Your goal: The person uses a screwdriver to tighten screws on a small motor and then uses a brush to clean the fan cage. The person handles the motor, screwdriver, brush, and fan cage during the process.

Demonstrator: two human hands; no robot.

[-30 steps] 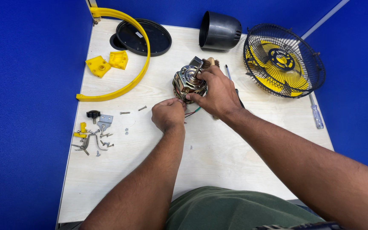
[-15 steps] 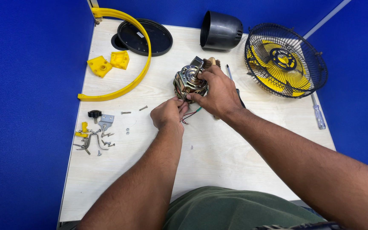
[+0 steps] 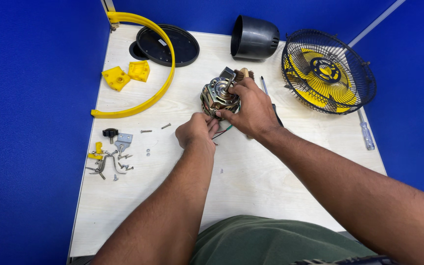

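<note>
I saw the fan motor (image 3: 217,95) sitting mid-table, just left of the wire fan guard (image 3: 327,71). My right hand (image 3: 251,108) wrapped its curled fingers around the motor's right side, while my left hand (image 3: 195,131) pinched the wires (image 3: 223,131) at its base.

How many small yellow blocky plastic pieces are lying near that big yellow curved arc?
2. Both lie inside the yellow arc at the table's far left: one yellow block nearer the edge, the other yellow block just right of it. Smaller yellow bits sit among the screws.
</note>
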